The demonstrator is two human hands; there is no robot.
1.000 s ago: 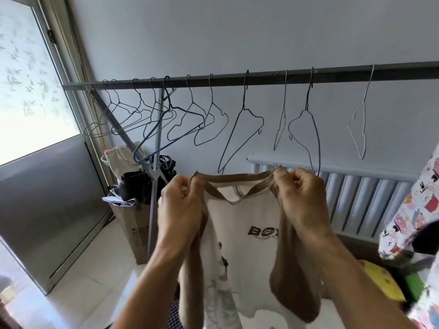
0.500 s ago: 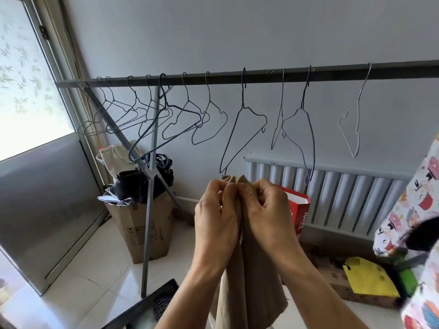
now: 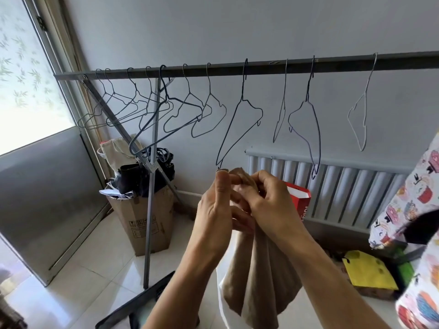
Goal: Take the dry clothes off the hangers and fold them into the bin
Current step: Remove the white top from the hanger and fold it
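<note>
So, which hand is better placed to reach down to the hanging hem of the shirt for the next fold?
Probably the left. The right hand has its fingers curled round the bunched top of the shirt; the left hand, thumb straight up, seems looser and easier to free.

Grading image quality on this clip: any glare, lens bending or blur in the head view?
Head view: the window is blown out to near white, and the main light comes from the left. Head view: the wide lens makes the rail slope and bow slightly. Head view: left hand, right hand and shirt are reasonably sharp; the patterned cloth at the right edge looks soft.
</note>
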